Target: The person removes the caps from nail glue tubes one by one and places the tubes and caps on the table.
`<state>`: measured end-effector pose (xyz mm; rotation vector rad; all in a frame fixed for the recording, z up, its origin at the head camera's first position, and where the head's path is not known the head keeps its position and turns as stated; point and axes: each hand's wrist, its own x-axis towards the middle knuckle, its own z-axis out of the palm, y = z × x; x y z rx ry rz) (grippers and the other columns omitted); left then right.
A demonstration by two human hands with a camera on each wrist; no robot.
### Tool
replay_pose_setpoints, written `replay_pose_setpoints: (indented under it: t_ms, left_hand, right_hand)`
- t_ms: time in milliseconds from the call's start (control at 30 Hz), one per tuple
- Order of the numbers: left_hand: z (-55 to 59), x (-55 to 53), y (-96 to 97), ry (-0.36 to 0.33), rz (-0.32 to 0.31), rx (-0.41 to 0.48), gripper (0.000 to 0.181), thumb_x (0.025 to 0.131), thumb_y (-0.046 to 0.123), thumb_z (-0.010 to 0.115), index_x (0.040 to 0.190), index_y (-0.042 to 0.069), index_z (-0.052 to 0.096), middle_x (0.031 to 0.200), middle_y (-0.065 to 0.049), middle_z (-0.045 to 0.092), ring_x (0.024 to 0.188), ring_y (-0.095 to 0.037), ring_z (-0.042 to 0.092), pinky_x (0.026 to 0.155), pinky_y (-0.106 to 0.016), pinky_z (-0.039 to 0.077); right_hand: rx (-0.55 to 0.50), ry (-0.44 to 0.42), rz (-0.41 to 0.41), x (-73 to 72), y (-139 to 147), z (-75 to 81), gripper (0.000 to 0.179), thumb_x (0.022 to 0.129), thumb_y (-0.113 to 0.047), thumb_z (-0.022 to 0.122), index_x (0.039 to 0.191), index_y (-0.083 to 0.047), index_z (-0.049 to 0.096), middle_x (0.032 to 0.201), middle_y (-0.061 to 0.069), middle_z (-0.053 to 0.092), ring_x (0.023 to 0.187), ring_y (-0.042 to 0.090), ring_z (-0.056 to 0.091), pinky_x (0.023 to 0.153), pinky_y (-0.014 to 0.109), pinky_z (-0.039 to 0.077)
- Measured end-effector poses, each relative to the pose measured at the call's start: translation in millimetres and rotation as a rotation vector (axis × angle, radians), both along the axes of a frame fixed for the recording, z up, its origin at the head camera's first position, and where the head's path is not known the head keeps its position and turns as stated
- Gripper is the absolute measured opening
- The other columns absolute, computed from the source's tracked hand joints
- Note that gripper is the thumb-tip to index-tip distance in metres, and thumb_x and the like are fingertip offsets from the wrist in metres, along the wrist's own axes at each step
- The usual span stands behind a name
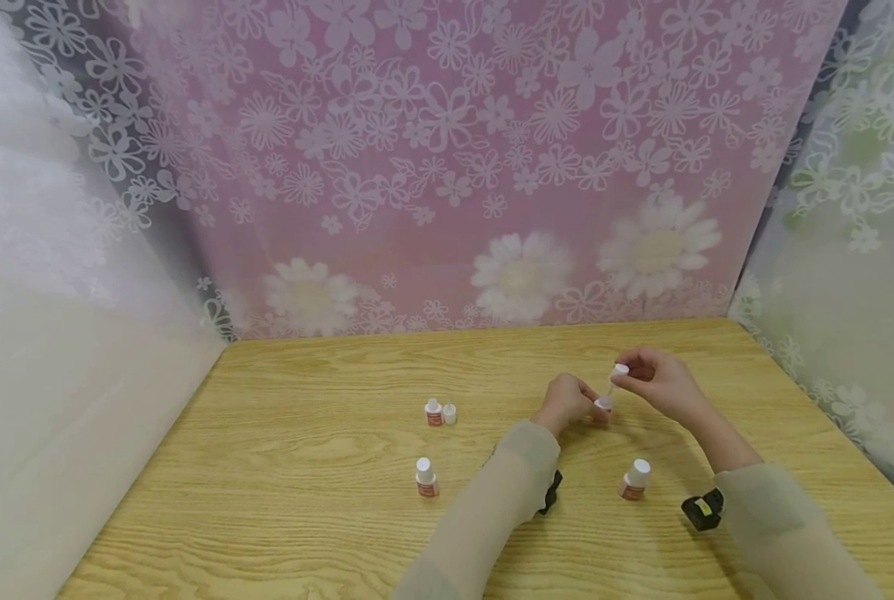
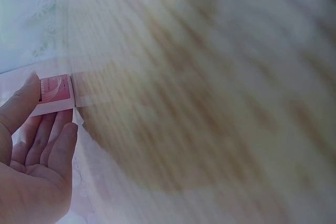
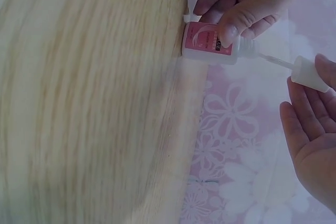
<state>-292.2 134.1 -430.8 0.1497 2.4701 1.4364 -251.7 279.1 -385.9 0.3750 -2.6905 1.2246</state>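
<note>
At the right of the table, my left hand (image 1: pixel 566 402) holds a small white bottle (image 3: pixel 210 51) with a pink label, thumb across the label. In the left wrist view the bottle's base (image 2: pixel 55 88) shows past the thumb. The bottle's neck (image 3: pixel 248 47) is uncapped. My right hand (image 1: pixel 664 385) pinches the white cap (image 3: pixel 307 74) between thumb and fingers. A thin pale brush stem (image 3: pixel 277 61) runs from this cap to the mouth of the bottle. In the head view, the cap (image 1: pixel 621 369) is up and slightly right of the bottle.
An uncapped bottle (image 1: pixel 433 414) stands left of centre, a white cap with an upright stem (image 1: pixel 450 414) beside it. Nearer stand two capped bottles, one at the left (image 1: pixel 427 478), one between my forearms (image 1: pixel 634 480). Flowered curtains (image 1: pixel 417 167) enclose the wooden table (image 1: pixel 267 500).
</note>
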Motion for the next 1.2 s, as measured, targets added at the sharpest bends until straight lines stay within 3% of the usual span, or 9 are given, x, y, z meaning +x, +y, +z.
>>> replay_pose_setpoints:
  t_ms: [400,567,800,933,1200]
  left_hand:
    - [0.3,-0.9,1.9,-0.02,0.015,0.002,0.016,0.06,0.011,0.081,0.067,0.008,0.067,0.065,0.004,0.058,0.062,-0.008,0.05,0.059,-0.024,0.043]
    - [-0.1,-1.1,1.4,-0.013,0.015,-0.011,0.017,0.059,0.012,0.082,0.067,0.009,0.067,0.066,0.006,0.057,0.062,-0.008,0.049,0.059,-0.024,0.042]
    - [-1.8,-1.2,1.2,-0.007,0.004,-0.006,0.017,0.059,0.012,0.082,0.068,0.009,0.068,0.066,0.006,0.058,0.062,-0.007,0.049,0.059,-0.024,0.042]
    - [-1.8,-0.8,1.7,-0.003,0.001,-0.007,0.017,0.06,0.012,0.082,0.067,0.009,0.068,0.066,0.006,0.058,0.062,-0.007,0.049,0.06,-0.023,0.042]
    - [0.2,-1.2,-0.3,-0.005,-0.003,0.001,0.018,0.059,0.012,0.082,0.068,0.008,0.068,0.066,0.006,0.059,0.064,-0.007,0.049,0.061,-0.023,0.042]
  right_hand:
    - [0.019,-0.015,-0.019,1.0,1.3,-0.1,0.034,0.085,-0.026,0.06,0.103,0.002,0.055,0.096,0.016,0.059,0.087,0.026,0.058,0.068,0.031,0.048]
    - [0.016,-0.008,-0.019,0.7,1.5,-1.3,0.034,0.085,-0.027,0.06,0.103,0.002,0.055,0.096,0.016,0.059,0.087,0.026,0.058,0.068,0.031,0.048]
    - [0.035,0.013,-0.024,0.4,2.8,-3.9,0.034,0.086,-0.027,0.059,0.103,0.002,0.056,0.096,0.016,0.058,0.089,0.031,0.056,0.071,0.04,0.047]
    - [0.042,0.028,-0.035,0.1,3.5,-4.4,0.033,0.086,-0.027,0.058,0.103,0.002,0.057,0.094,0.015,0.059,0.085,0.028,0.056,0.069,0.037,0.047]
    - [0.025,0.059,-0.064,1.1,6.5,-4.4,0.033,0.087,-0.026,0.058,0.105,0.001,0.056,0.095,0.015,0.059,0.081,0.01,0.053,0.065,0.02,0.045]
